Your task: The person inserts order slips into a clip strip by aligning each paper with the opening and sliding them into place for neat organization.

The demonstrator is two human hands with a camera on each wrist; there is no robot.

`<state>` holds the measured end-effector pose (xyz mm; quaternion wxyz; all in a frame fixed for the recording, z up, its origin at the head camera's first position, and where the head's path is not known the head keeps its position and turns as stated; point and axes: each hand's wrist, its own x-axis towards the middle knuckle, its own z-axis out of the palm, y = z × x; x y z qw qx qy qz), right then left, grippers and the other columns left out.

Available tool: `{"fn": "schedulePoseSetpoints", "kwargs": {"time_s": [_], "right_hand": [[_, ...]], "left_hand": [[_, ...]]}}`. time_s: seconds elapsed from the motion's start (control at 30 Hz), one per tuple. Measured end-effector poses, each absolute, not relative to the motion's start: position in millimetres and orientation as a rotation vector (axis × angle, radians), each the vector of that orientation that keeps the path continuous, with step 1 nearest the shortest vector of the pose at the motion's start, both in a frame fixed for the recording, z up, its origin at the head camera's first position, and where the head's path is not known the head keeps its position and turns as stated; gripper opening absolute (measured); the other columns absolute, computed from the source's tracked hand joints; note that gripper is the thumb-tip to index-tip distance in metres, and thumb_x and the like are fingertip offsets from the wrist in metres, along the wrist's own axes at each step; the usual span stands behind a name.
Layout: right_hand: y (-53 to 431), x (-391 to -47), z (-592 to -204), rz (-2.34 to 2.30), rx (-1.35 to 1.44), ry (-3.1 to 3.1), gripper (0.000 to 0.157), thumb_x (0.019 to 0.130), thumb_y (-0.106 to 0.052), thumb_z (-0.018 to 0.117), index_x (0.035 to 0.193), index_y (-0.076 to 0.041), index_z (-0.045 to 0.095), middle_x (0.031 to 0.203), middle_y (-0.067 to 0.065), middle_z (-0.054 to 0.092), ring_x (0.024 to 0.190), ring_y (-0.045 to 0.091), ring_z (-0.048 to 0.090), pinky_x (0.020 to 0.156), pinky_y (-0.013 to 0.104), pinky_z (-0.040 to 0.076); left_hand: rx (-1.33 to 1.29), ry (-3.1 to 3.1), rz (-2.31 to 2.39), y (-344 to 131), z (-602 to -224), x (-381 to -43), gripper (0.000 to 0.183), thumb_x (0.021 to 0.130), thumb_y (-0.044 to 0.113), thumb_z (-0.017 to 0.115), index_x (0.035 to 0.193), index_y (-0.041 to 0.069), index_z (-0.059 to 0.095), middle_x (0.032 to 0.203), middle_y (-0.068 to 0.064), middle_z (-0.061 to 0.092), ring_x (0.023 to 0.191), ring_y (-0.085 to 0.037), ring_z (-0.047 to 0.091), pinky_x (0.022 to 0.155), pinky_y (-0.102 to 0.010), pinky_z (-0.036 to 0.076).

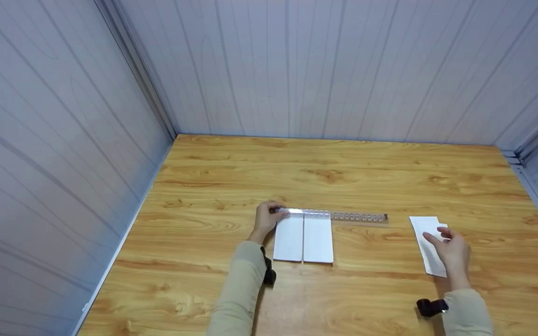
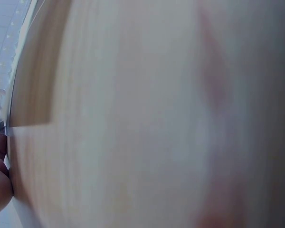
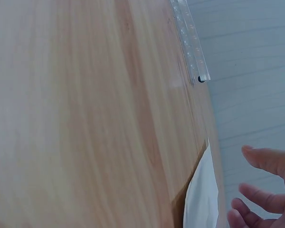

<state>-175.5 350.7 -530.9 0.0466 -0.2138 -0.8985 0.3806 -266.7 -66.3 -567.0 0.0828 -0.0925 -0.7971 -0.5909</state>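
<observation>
My left hand (image 1: 265, 220) pinches the left end of a clear plastic ruler (image 1: 360, 217), the thumb on its near side. The ruler lies across the top edge of two white paper rectangles (image 1: 289, 240) set side by side with a narrow gap, and its right half extends past them. To the right, my right hand (image 1: 455, 254) is over overlapping white paper strips (image 1: 431, 256), thumb and fingers apart with nothing between them. In the right wrist view the strips' paper (image 3: 203, 194) bows up from the table beside the spread fingers.
The wood-grain table (image 1: 325, 172) meets a pale panel wall (image 1: 269, 70) at the back and another panel wall (image 1: 40, 140) on the left. Black wrist cameras (image 1: 430, 308) are worn at both sleeves.
</observation>
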Motion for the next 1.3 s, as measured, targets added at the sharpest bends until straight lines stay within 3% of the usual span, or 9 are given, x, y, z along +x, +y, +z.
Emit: {"fn": "schedulePoseSetpoints", "kwargs": {"time_s": [0.17, 0.3, 0.57, 1.3], "right_hand": [[355, -179, -533, 1.173, -0.685, -2.739, 0.055, 0.079, -0.03, 0.066, 0.114, 0.009, 0.05, 0.115, 0.03, 0.047, 0.1, 0.038, 0.045, 0.08, 0.043, 0.035], [359, -182, -535, 1.202, -0.731, -2.753, 0.062, 0.078, -0.033, 0.066, 0.118, 0.009, 0.047, 0.12, 0.031, 0.043, 0.106, 0.04, 0.041, 0.085, 0.046, 0.033], [367, -186, -539, 1.201, -0.773, -2.787, 0.071, 0.074, -0.036, 0.068, 0.12, 0.011, 0.043, 0.121, 0.031, 0.041, 0.11, 0.04, 0.038, 0.088, 0.045, 0.033], [372, -190, -548, 1.209, -0.828, -2.816, 0.072, 0.07, -0.033, 0.073, 0.117, 0.012, 0.042, 0.117, 0.031, 0.042, 0.104, 0.04, 0.041, 0.084, 0.045, 0.034]], "left_hand": [[-0.316, -2.341, -1.811, -66, -558, -261, 0.016, 0.071, -0.008, 0.068, 0.083, -0.016, 0.063, 0.082, -0.029, 0.059, 0.079, -0.042, 0.054, 0.072, -0.05, 0.043], [-0.305, -2.373, -1.745, -68, -576, -270, 0.016, 0.071, -0.002, 0.071, 0.083, -0.01, 0.066, 0.081, -0.02, 0.062, 0.078, -0.033, 0.057, 0.07, -0.04, 0.046], [-0.247, -2.435, -1.698, -68, -575, -271, 0.014, 0.07, 0.001, 0.072, 0.082, -0.005, 0.068, 0.079, -0.014, 0.064, 0.073, -0.021, 0.055, 0.064, -0.024, 0.043], [-0.251, -2.418, -1.751, -67, -577, -273, 0.015, 0.071, 0.001, 0.072, 0.083, -0.006, 0.068, 0.08, -0.013, 0.063, 0.075, -0.021, 0.056, 0.066, -0.026, 0.044]]}}
